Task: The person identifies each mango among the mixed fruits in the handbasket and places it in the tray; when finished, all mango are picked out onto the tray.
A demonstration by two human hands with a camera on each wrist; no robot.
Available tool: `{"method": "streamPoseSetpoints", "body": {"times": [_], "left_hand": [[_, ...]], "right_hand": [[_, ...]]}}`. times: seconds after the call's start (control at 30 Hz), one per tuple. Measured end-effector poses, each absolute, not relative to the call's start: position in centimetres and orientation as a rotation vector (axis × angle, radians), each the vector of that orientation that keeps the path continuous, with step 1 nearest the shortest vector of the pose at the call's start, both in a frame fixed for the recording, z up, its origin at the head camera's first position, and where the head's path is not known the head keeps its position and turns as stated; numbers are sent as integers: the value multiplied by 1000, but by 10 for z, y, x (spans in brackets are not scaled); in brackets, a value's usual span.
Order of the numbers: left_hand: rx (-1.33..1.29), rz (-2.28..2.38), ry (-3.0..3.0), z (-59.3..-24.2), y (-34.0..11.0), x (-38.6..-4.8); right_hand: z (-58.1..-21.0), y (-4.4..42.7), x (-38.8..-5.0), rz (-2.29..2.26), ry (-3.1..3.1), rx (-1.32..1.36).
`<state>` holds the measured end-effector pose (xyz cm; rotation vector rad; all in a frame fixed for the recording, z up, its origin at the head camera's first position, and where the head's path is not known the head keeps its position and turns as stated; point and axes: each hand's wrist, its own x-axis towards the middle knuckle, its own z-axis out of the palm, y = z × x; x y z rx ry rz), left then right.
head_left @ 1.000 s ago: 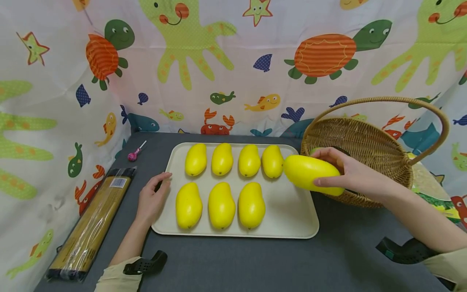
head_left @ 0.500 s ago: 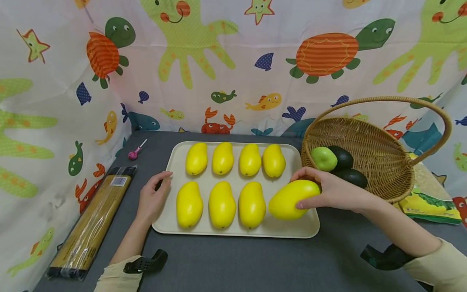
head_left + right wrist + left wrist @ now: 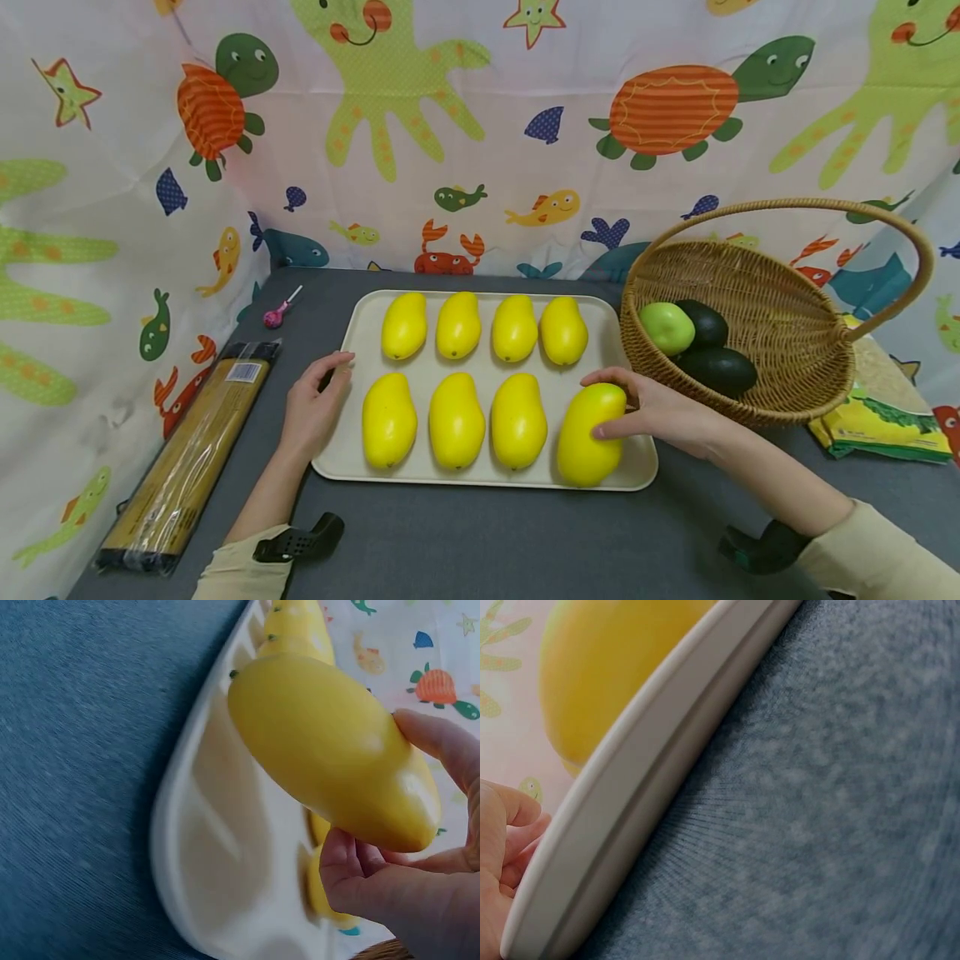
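Note:
My right hand holds a yellow mango between thumb and fingers at the front right of the cream tray. In the right wrist view the held mango looks tilted and raised off the tray, its narrower end toward the palm. Several other mangoes stand on the tray in two rows, a back one and a front one. My left hand grips the tray's left edge; in the left wrist view its curled fingers are partly hidden behind the rim.
A wicker basket at the back right holds a green apple and dark avocados. Beside it lies a yellow-green packet. On the left are a bundle of noodles or sticks in plastic and a lollipop.
My right hand has carried the mango from in front of the basket leftward and down to the tray's front right, turning it more upright. The left hand has stayed at the tray's edge.

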<state>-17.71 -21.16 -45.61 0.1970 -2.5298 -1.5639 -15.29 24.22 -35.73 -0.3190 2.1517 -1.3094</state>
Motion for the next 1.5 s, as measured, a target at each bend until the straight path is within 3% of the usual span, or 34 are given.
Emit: {"method": "streamPoseSetpoints", "body": {"times": [0.63,1.5], "left_hand": [[194,-1568,-2541,-456,-212,-176],[197,-1572,-2543,-456,-213,-176]], "right_hand": [[-398,243,-165,-1560,1928,-134],[-400,237,-162,-1522,2112,-82]]}}
